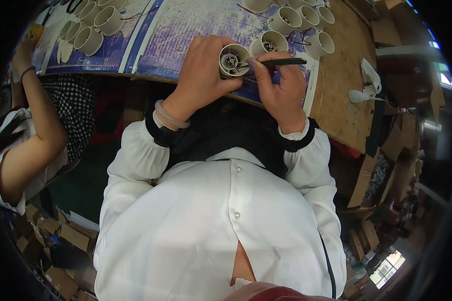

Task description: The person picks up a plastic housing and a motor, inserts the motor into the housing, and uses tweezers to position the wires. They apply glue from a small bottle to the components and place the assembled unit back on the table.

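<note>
My left hand [198, 72] is closed around a white plastic cup-shaped housing [225, 68] near the table's front edge. The housing's mouth is tilted toward me, and a round metal part with wires shows inside. In my right hand [285, 90] is a slim black tool [289, 61], pinched between thumb and fingers. Its tip reaches into the housing's mouth; whether it is tweezers or something else I cannot make out. Just behind my right fingers stands another white housing [255, 48] with parts inside, and one more [319, 45] is to its right.
Several similar housings stand at the back right [285, 21] and the back left [89, 41], some trailing thin wires. Crumpled white material [366, 88] hangs by the table's right edge. A co-worker's arm [41, 103] is at the left. Cardboard boxes [364, 175] lie to the right.
</note>
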The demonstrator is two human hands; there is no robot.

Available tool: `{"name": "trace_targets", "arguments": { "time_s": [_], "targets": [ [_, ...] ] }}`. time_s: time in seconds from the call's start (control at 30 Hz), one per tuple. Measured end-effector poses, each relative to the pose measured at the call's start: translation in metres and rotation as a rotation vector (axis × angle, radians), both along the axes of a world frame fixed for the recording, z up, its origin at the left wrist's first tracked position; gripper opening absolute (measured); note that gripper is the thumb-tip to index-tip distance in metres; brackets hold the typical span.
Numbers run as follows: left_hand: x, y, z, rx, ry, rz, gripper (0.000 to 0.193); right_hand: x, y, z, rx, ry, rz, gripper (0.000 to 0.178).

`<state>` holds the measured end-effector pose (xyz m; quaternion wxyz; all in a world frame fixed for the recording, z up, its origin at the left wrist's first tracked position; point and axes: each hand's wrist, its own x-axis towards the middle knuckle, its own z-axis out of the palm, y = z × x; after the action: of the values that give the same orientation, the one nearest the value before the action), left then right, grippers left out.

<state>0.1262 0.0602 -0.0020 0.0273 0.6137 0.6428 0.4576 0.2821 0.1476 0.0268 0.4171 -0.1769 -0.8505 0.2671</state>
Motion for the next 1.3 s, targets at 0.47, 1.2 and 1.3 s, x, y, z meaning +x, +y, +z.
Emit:
{"name": "trace_targets", "arguments": {
  "time_s": [0.47,1.2,1.3],
  "targets": [
    [-0.002,0.0,0.003,0.024,0.019,-0.011,0.054,0.012,0.003,0.018,-0.244,0.159,-0.023,0.01],
    [0.01,-0.009,0.027,-0.134,-0.707,-0.14,0.044,0.036,-0.01,0.013,0.14,-0.13,0.046,0.032],
    [0.016,-0.006,0.025,-0.14,-0.631,-0.117,0.046,0.042,-0.007,0.01,0.151,-0.162,0.052,0.035]
  ]
}}
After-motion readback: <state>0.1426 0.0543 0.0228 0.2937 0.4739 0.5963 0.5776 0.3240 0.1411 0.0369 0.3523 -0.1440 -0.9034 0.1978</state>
